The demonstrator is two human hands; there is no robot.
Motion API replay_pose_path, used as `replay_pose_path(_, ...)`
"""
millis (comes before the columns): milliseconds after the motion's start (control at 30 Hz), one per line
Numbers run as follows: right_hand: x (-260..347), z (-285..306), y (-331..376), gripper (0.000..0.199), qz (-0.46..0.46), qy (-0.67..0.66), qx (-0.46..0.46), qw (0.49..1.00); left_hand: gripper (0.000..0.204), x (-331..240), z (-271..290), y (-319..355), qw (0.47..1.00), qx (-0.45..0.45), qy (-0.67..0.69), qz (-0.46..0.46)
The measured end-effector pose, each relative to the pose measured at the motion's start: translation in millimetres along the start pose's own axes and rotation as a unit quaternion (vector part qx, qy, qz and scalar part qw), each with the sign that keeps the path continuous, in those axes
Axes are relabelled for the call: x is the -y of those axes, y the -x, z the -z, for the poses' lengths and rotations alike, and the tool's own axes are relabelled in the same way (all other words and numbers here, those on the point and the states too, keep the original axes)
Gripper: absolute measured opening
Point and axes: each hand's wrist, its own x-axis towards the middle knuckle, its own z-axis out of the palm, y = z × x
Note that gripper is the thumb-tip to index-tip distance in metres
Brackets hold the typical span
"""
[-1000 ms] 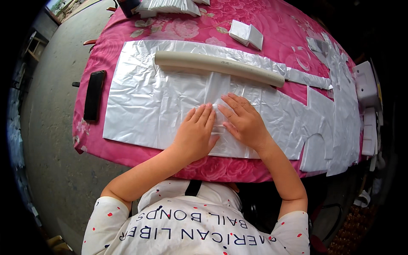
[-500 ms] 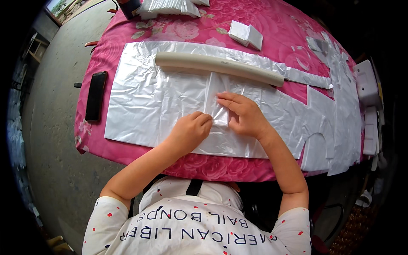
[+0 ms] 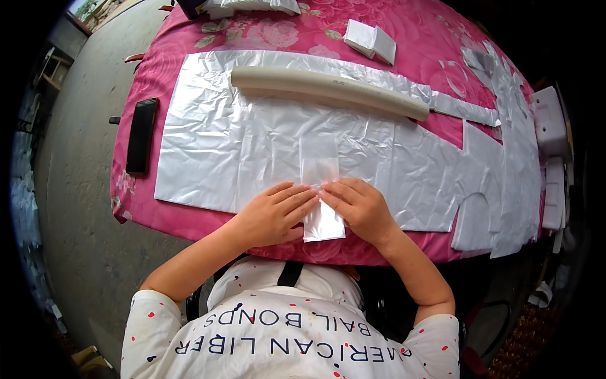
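Note:
A folded white plastic bag (image 3: 324, 221) lies as a narrow strip near the front edge of the table. Its lower end reaches past the larger plastic sheet toward me, and its upper part is semi-transparent. From the left, my left hand (image 3: 275, 213) rests on it with fingers stretched out and lying flat. Across from it, my right hand (image 3: 360, 207) lies on the strip too, fingers extended, its fingertips close to those of my left hand. Beneath the strip spreads a large silvery-white plastic sheet (image 3: 202, 139). Beyond my hands a beige plastic pipe (image 3: 328, 88) lies across this sheet.
A pink floral tablecloth (image 3: 271, 47) covers the table. At the left lies a black phone (image 3: 142, 136). Small folded white plastic packets (image 3: 369, 42) sit at the back, with a stack of white plastic (image 3: 252, 6) farther left. More plastic pieces (image 3: 511, 170) cover the right side.
The plastic strip has moved toward me and now overhangs the sheet's front edge. Both hands have come down nearer to me, and their fingers have gone from pinching the strip to lying flat.

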Motion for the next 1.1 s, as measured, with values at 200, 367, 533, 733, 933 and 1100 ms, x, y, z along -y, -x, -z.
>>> replay_pose_path(200, -7, 4, 3, 0.023, -0.052, -0.065, -0.001, 0.997, 0.048, 0, -7, 1, 0.998, -0.045, -0.046, 0.003)
replay_pose_path(367, -11, 6, 0, 0.017, -0.157, -0.148, 0.007, 0.977, 0.053, -2, -8, -7, 0.991, -0.077, 0.049, 0.094)
replay_pose_path(533, -10, 13, -20, 0.019, -0.398, -0.283, 0.057, 0.871, 0.071, 1, -8, -18, 0.963, -0.162, 0.078, 0.201)
replay_pose_path(733, -15, 14, -46, 0.027, -0.483, -0.245, 0.142, 0.828, 0.078, 5, -7, -27, 0.92, -0.144, 0.146, 0.335)
replay_pose_path(933, -21, 10, -46, 0.028, -0.507, -0.245, 0.152, 0.812, 0.078, -4, 15, -42, 0.894, -0.033, 0.16, 0.418)
replay_pose_path(1100, -19, 12, -50, 0.028, -0.497, -0.221, 0.165, 0.823, 0.078, -1, -11, -39, 0.973, -0.073, -0.108, 0.191)
